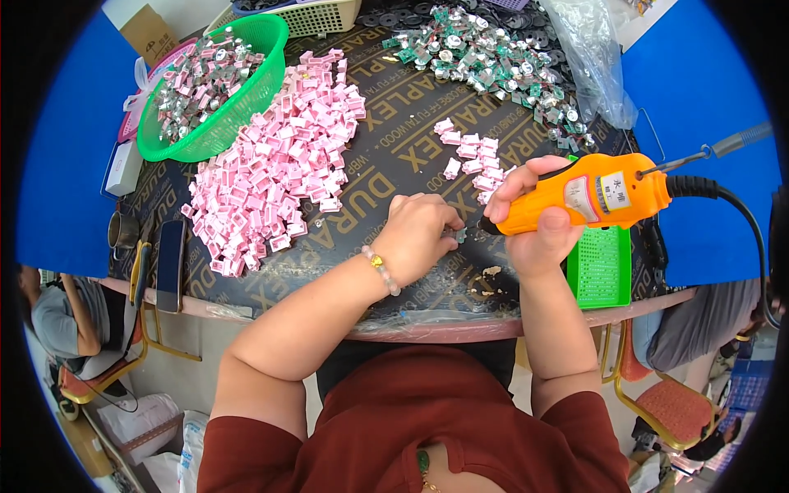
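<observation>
My right hand (544, 242) is wrapped round an orange electric screwdriver (567, 197), held sideways with its black nose and thin bit toward the left. At the bit's tip, my left hand (415, 237) pinches a small greenish part (460, 236) low over the table; the fingers partly cover it. Just beyond the hands lies a small group of pink plastic housings (470, 151). A much larger heap of pink housings (275, 164) spreads to the left of my left hand.
A green basket (278, 45) of small assemblies stands far left. Green-and-silver parts (468, 53) are piled at the back, beside a clear plastic bag (588, 62). A green tray (625, 271) sits right of my right forearm. A phone (171, 264) lies at the left edge. The screwdriver's black cable (748, 226) hangs right.
</observation>
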The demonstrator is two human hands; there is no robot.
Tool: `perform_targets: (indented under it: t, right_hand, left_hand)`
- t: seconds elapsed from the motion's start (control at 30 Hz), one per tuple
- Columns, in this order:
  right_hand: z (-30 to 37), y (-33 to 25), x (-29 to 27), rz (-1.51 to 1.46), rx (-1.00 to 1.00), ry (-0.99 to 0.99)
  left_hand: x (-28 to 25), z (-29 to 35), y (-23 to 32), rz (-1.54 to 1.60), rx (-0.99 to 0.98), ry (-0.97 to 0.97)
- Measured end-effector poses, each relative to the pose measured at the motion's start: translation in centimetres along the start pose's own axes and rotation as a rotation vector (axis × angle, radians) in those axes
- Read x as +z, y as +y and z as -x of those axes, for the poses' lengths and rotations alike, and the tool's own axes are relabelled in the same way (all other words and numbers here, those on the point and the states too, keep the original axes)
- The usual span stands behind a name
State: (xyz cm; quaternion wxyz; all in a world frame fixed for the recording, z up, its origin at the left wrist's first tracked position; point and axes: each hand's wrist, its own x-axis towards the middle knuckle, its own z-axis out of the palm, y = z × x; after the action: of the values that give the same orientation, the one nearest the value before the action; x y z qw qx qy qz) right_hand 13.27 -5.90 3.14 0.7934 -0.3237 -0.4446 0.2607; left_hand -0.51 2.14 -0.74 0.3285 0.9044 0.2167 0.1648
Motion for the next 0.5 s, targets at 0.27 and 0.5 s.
perform_targets:
  t: [0.27, 0.5]
  right_hand:
    - [0.18, -0.19, -0.04, 0.112, 0.079, -0.025]
    - [0.22, -0.06, -0.01, 0.117, 0.075, -0.028]
  left_hand:
    - [-0.02, -0.09, -0.03, 0.025, -0.016, -0.005]
    - [-0.09, 0.03, 0.1, -0.003, -0.004, 0.007]
